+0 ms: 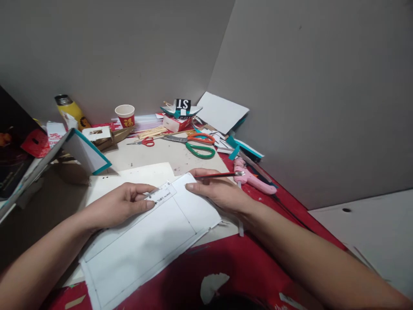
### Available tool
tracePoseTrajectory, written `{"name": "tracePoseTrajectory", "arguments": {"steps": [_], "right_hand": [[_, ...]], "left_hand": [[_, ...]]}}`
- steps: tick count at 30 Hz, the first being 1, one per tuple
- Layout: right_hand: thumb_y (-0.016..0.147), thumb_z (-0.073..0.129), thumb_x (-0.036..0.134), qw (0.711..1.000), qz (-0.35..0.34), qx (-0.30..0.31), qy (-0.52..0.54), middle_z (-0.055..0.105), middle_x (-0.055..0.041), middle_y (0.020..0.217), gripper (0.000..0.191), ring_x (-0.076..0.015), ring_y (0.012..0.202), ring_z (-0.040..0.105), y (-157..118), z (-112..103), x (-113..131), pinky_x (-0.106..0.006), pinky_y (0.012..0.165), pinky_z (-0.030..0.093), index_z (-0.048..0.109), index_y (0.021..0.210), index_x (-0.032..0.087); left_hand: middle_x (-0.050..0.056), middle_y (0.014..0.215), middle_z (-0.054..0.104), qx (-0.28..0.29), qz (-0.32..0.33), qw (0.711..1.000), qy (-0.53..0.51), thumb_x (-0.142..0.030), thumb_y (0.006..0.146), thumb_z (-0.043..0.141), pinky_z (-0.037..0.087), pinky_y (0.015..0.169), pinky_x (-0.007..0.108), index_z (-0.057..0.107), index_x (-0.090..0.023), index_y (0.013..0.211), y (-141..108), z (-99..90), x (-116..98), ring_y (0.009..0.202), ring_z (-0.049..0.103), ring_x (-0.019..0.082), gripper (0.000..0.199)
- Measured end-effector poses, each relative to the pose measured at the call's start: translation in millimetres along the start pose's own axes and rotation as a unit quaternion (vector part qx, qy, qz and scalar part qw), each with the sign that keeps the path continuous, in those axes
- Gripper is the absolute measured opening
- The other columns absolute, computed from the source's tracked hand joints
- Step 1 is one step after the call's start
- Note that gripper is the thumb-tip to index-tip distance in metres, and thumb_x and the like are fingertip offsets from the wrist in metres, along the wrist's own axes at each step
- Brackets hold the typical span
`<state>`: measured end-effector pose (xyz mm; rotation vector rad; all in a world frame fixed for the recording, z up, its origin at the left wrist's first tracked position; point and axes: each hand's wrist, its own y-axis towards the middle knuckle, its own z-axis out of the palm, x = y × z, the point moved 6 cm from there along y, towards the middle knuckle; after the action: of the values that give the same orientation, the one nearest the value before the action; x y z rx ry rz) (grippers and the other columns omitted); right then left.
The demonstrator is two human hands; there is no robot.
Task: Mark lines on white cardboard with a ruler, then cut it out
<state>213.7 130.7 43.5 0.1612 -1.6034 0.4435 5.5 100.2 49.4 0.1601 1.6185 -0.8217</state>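
A white foam board sheet point(146, 245) with thin pencilled lines is held tilted between both hands. My left hand point(124, 204) pinches its upper edge, thumb on top and fingers curled at the edge. Beside that thumb lies a small clear strip with printed marks point(166, 196), resembling a short ruler. My right hand point(219, 189) grips the sheet's upper right corner, its thumb flat on the face and its other fingers mostly hidden behind. A red and black pencil point(217, 175) also rests in my right hand, pointing to the right.
Behind the sheet lie large scissors point(200, 144), small red scissors point(146, 142) and several wooden sticks point(153, 132). A paper cup point(125, 116) and yellow bottle point(74, 112) stand at the back. A pink glue gun point(254, 178) is at right; a teal-edged board point(87, 153) stands left.
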Motion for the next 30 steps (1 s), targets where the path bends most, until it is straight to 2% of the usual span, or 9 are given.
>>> {"name": "tracePoseTrajectory", "arguments": {"steps": [4,6,8,11,14,18,22,26,30], "right_hand": [[0.076,0.075,0.039,0.996,-0.019,-0.066,-0.051,0.071,-0.0050,0.086,0.026,-0.0223,0.075,0.066,2.5,-8.0,-2.2,-0.033,0.061,0.052,0.070,0.094,0.022],[0.081,0.072,0.044,0.985,-0.068,-0.095,-0.130,0.072,-0.0067,0.092,0.031,-0.0266,0.085,0.068,2.1,-11.3,6.3,-0.037,0.068,0.054,0.070,0.103,0.023],[0.085,0.068,0.044,0.962,-0.141,-0.140,-0.189,0.072,-0.0079,0.099,0.035,-0.0294,0.095,0.068,-1.0,-15.8,19.0,-0.043,0.081,0.054,0.067,0.114,0.025],[0.090,0.063,0.039,0.929,-0.232,-0.190,-0.215,0.071,-0.0084,0.116,0.037,-0.0300,0.110,0.065,-8.6,-20.0,33.3,-0.051,0.098,0.048,0.059,0.125,0.029],[0.092,0.062,0.034,0.907,-0.279,-0.201,-0.245,0.069,-0.0092,0.122,0.037,-0.0299,0.116,0.063,-15.5,-16.6,38.8,-0.053,0.102,0.046,0.057,0.128,0.028],[0.092,0.061,0.031,0.880,-0.301,-0.187,-0.315,0.071,-0.0112,0.117,0.036,-0.0291,0.112,0.065,-23.1,-2.9,37.8,-0.050,0.098,0.050,0.058,0.128,0.024],[0.093,0.059,0.025,0.860,-0.330,-0.124,-0.369,0.071,-0.0096,0.115,0.030,-0.0274,0.109,0.067,-28.4,14.7,33.8,-0.047,0.094,0.053,0.060,0.123,0.026],[0.093,0.058,0.020,0.839,-0.360,-0.072,-0.402,0.072,-0.0115,0.111,0.027,-0.0258,0.104,0.068,-30.3,24.9,31.8,-0.045,0.089,0.056,0.061,0.120,0.022],[0.093,0.057,0.020,0.824,-0.377,-0.046,-0.419,0.074,-0.0111,0.105,0.025,-0.0240,0.098,0.069,-29.0,29.1,30.1,-0.043,0.086,0.056,0.061,0.118,0.019]], "left_hand": [[-0.007,0.051,0.059,-0.021,-0.001,0.998,-0.053,-0.032,0.077,0.077,0.038,0.043,0.017,0.075,-0.021,0.104,3.4,-0.2,1.8,0.045,0.049,0.008,0.030],[-0.005,0.054,0.064,-0.060,-0.001,0.994,-0.094,-0.029,0.075,0.079,0.044,0.046,0.018,0.076,-0.019,0.101,5.2,-4.2,3.0,0.047,0.055,0.009,0.029],[-0.001,0.062,0.070,-0.121,0.006,0.983,-0.138,-0.026,0.071,0.082,0.051,0.053,0.021,0.076,-0.017,0.098,6.5,-12.5,4.7,0.054,0.063,0.013,0.028],[0.003,0.069,0.075,-0.194,0.021,0.964,-0.178,-0.021,0.070,0.081,0.055,0.058,0.025,0.074,-0.017,0.095,8.0,-24.1,7.9,0.061,0.069,0.017,0.027],[0.002,0.068,0.075,-0.235,0.034,0.952,-0.192,-0.019,0.072,0.078,0.055,0.055,0.025,0.072,-0.018,0.093,9.1,-29.6,9.9,0.058,0.068,0.016,0.022],[0.002,0.064,0.074,-0.280,0.051,0.936,-0.207,-0.018,0.071,0.077,0.053,0.052,0.024,0.068,-0.017,0.089,8.2,-29.9,10.4,0.055,0.067,0.016,0.020],[0.000,0.060,0.071,-0.320,0.072,0.921,-0.209,-0.020,0.070,0.076,0.051,0.049,0.023,0.065,-0.017,0.084,7.0,-29.4,11.3,0.051,0.065,0.015,0.018],[-0.001,0.058,0.069,-0.338,0.082,0.916,-0.202,-0.019,0.071,0.073,0.049,0.048,0.023,0.060,-0.018,0.078,7.3,-30.0,13.8,0.048,0.061,0.014,0.015],[-0.005,0.047,0.059,-0.344,0.082,0.917,-0.182,-0.017,0.072,0.072,0.037,0.040,0.020,0.054,-0.020,0.067,7.5,-29.8,14.5,0.040,0.050,0.009,0.018]]}}
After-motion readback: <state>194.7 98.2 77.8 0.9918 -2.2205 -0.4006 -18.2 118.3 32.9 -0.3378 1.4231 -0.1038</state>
